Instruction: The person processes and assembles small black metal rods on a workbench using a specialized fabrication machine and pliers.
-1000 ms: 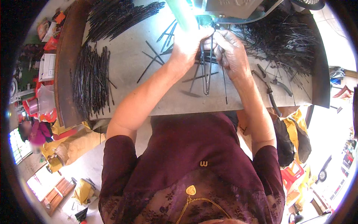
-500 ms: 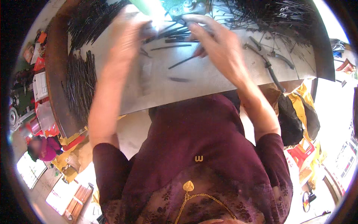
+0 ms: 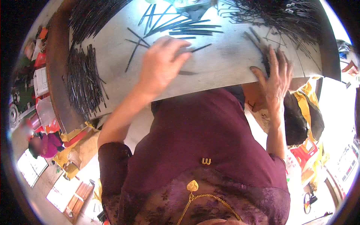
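My left hand hovers over the middle of the metal tabletop, fingers half curled, thumb and forefinger apart with nothing visible between them. A short dark rod lies just beyond its fingertips, and more thin dark rods are scattered behind it. On the right, my right hand is over a pair of pliers, its fingers spread and stretched out. The hand covers much of the pliers. A flat dark strip lies near the table's front edge.
Bundled dark rods lie along the left side, with another heap behind. A tangled pile of thin rods fills the back right. A brightly lit metal device stands at the back centre. Dark raised borders edge the table.
Both hands have come back from the lit device. The left moved right and nearer; the right moved right onto the pliers and let go of a rod.
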`<state>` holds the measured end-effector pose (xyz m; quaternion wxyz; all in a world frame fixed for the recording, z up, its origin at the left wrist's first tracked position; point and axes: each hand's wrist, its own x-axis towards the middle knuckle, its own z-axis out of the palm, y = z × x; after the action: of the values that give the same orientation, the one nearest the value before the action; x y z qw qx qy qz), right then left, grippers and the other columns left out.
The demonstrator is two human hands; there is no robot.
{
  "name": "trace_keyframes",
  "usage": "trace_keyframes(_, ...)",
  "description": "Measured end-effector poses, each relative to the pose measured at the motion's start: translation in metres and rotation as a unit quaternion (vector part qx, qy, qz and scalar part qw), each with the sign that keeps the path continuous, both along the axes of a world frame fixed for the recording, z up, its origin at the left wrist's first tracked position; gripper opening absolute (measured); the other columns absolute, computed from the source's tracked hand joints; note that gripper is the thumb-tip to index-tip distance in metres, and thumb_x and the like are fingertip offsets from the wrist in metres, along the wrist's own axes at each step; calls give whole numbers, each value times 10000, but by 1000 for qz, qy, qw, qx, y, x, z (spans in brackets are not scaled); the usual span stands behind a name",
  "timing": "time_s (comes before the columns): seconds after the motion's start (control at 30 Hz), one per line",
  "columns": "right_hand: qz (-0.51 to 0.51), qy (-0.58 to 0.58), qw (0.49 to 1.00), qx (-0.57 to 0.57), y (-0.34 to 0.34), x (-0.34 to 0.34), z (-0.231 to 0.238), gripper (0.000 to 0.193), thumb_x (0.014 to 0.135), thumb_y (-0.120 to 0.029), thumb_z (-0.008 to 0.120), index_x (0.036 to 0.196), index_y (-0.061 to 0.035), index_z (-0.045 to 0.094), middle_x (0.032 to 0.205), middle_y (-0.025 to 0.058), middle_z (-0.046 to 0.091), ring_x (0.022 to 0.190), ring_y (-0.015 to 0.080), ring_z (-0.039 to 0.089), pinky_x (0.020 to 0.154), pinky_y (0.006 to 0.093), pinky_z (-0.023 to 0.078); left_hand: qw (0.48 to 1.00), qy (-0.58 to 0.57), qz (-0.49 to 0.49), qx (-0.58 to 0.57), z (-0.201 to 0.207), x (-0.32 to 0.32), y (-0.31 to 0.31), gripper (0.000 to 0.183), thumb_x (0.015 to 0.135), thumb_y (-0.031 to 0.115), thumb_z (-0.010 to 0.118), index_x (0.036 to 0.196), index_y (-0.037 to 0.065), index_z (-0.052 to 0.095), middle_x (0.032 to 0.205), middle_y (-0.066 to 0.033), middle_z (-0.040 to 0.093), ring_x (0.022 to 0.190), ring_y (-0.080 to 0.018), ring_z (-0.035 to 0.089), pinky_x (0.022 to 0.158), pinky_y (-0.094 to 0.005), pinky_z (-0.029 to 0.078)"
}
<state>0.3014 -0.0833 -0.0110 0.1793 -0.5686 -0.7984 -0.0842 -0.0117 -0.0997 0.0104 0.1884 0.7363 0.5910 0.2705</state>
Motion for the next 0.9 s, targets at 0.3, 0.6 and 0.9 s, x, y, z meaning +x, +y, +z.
trace_keyframes(0.3,8,-20,1000,-10,5,14,0,436,767,-359,735,1024,-40,584,1097,146,597,1004,353,539,800,460,436,991,3,8,132,-20,22,18,123,844,102,653,861,31,555,884,-97,569,811,-245,556,725,-352,455)
trace_keyframes(0.6,56,477,695,-535,11,-57,64,373,853,-266,652,1059,23,540,1071,139,610,955,201,598,907,324,444,914,-371,127,-107,18,-1,42,265,936,177,561,1157,50,631,804,15,596,683,-59,521,591,-205,429)
trace_keyframes(0.9,84,534,618,-572,15,-95,60,454,889,-243,589,1229,41,489,1171,164,583,1129,246,568,994,382,414,980,-57,118,152,24,-15,48,149,834,143,662,947,52,698,787,-109,635,716,-241,601,644,-335,476)
